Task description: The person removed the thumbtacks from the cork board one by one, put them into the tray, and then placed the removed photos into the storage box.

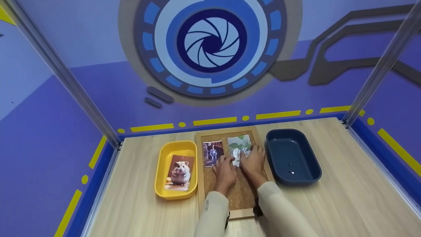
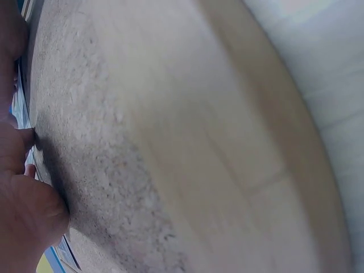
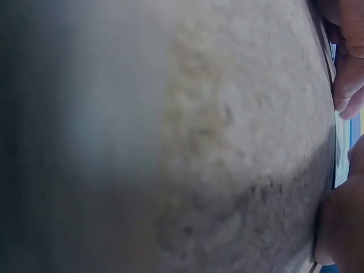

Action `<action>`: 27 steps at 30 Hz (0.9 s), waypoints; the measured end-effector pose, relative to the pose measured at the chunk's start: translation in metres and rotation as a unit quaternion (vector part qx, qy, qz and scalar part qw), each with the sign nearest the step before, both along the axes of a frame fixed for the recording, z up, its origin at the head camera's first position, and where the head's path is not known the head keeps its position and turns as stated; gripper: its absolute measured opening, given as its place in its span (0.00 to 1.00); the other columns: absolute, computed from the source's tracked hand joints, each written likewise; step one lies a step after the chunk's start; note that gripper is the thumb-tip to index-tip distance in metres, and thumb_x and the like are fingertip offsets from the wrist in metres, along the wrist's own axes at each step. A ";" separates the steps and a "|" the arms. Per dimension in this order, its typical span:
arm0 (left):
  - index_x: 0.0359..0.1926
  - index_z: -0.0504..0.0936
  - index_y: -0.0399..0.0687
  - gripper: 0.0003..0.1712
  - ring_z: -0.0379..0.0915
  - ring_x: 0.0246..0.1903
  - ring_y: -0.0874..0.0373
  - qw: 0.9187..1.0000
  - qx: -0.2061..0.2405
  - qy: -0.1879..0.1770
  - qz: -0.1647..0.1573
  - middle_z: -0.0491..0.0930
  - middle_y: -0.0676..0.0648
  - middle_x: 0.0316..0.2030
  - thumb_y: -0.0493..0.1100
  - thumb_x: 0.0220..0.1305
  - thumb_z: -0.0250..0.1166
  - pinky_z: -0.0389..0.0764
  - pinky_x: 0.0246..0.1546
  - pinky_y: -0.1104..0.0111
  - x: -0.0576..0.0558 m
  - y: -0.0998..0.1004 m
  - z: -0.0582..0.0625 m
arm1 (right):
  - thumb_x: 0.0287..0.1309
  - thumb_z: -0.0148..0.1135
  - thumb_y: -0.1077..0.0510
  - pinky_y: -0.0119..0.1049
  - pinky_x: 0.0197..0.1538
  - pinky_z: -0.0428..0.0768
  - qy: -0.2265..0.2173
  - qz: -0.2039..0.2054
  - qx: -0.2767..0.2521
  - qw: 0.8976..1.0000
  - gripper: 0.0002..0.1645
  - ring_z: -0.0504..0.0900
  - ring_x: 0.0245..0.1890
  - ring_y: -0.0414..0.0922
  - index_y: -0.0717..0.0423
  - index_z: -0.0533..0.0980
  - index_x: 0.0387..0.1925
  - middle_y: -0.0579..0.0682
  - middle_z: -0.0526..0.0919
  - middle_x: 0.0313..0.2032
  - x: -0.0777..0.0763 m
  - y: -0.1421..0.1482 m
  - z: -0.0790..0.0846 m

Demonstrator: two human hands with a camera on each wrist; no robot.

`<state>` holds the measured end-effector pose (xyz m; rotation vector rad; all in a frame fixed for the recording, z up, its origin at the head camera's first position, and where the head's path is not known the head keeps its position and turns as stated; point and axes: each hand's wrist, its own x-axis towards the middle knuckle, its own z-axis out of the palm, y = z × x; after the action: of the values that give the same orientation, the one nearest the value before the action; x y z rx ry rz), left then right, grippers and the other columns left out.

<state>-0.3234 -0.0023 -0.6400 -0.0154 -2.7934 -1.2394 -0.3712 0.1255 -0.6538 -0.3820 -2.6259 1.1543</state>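
Note:
Both hands are over a wood-framed cork board (image 1: pixel 223 194). Near its top right lies a photo print (image 1: pixel 234 144) of a small white animal beside green leaves. My left hand (image 1: pixel 225 172) has its fingertips by the lower left edge of this photo. My right hand (image 1: pixel 255 164) lies over its lower right part, thumb on the print and fingers along the right side, hiding that corner. A second photo (image 1: pixel 212 152), of a standing person, lies at the board's upper left, just above the left hand. Cork fills much of both wrist views; the fingertips show only at the edges.
Left of the board stands a yellow tray (image 1: pixel 160 171) holding a hamster photo (image 1: pixel 179 172). On the right is a dark blue tray (image 1: pixel 317 171) with small shiny pieces (image 1: pixel 291 172) in it. Patterned blue-purple panels (image 1: pixel 98 89) rise behind and beside the wooden table (image 1: pixel 342 197).

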 end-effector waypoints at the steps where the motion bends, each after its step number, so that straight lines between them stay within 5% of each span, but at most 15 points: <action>1: 0.59 0.85 0.48 0.16 0.71 0.66 0.45 1.000 0.000 -0.001 0.000 0.79 0.46 0.63 0.36 0.73 0.66 0.65 0.64 0.46 0.000 0.000 0.000 | 0.67 0.69 0.48 0.60 0.77 0.67 -0.004 -0.001 -0.004 1.000 0.37 0.66 0.70 0.63 0.68 0.71 0.66 0.67 0.72 0.64 -0.001 0.000 0.001; 9: 0.58 0.86 0.50 0.15 0.71 0.66 0.45 1.000 -0.003 -0.003 0.005 0.79 0.47 0.61 0.37 0.73 0.67 0.65 0.62 0.47 -0.003 0.001 -0.002 | 0.62 0.72 0.49 0.60 0.76 0.68 -0.050 0.008 -0.015 0.999 0.40 0.68 0.71 0.65 0.69 0.71 0.67 0.68 0.71 0.65 -0.007 0.007 0.012; 19: 0.56 0.86 0.48 0.14 0.71 0.66 0.44 1.000 0.007 0.001 0.006 0.79 0.46 0.62 0.36 0.72 0.67 0.65 0.63 0.47 -0.002 0.002 -0.002 | 0.62 0.72 0.53 0.57 0.66 0.75 -0.074 0.023 -0.034 0.996 0.29 0.77 0.59 0.61 0.66 0.76 0.57 0.65 0.79 0.56 -0.007 0.011 0.021; 27: 0.55 0.86 0.49 0.14 0.72 0.63 0.45 1.000 -0.001 0.008 0.006 0.79 0.46 0.59 0.36 0.71 0.67 0.65 0.61 0.47 -0.001 0.002 -0.003 | 0.62 0.70 0.55 0.58 0.74 0.73 -0.074 0.012 -0.067 0.995 0.34 0.73 0.66 0.62 0.68 0.73 0.65 0.66 0.70 0.65 -0.007 0.012 0.019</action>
<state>-0.3244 0.0000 -0.6432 -0.0080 -2.7766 -1.2267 -0.3783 0.1378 -0.6351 -0.4814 -2.6929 1.3633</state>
